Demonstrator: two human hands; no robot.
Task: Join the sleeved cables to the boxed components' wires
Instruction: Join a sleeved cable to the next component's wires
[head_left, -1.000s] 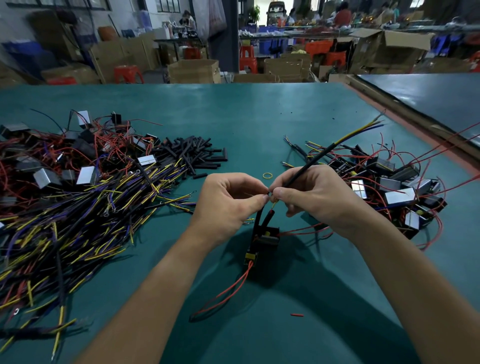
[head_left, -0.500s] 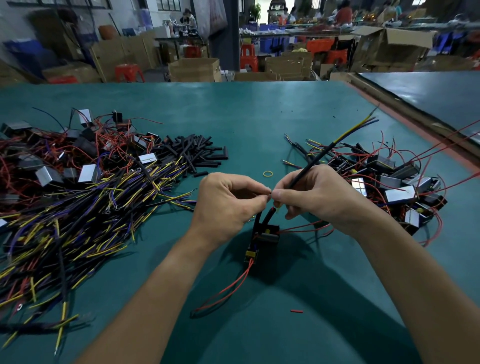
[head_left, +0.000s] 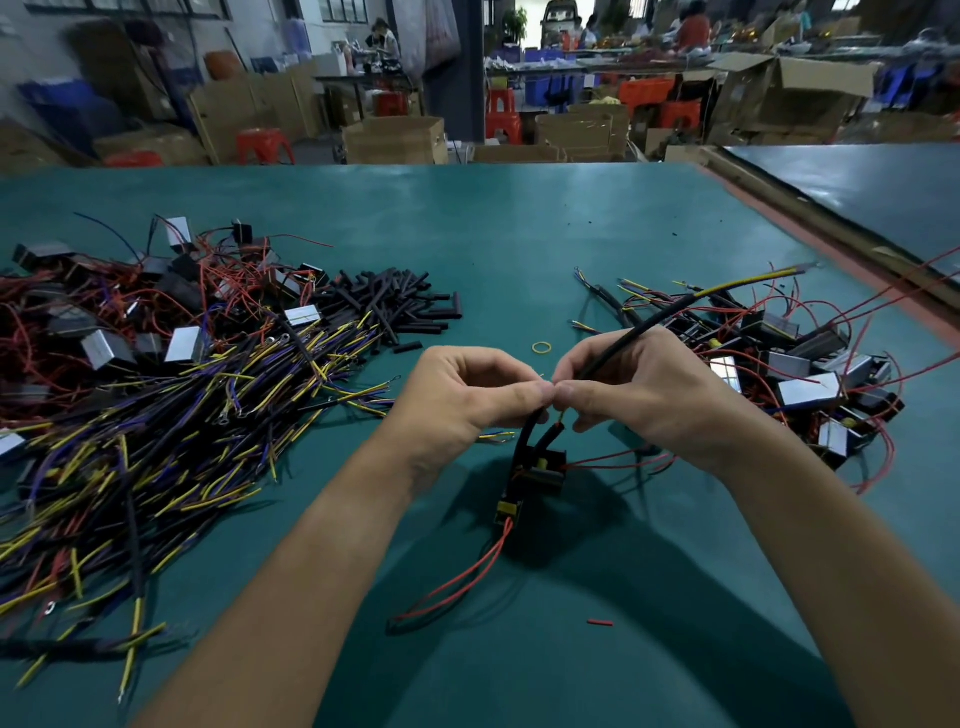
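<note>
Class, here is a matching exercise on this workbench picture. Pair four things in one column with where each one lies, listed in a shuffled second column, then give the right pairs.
Things
1. yellow rubber band
2. heap of black tubing pieces
3. red wire scrap
4. black sleeved cable

Places
A. left of the left hand, beside the wire pile
B. gripped in the right hand
C. on the green table, between the forearms
D. on the table, just beyond both hands

Pairs: 1-D, 2-A, 3-C, 4-B
</note>
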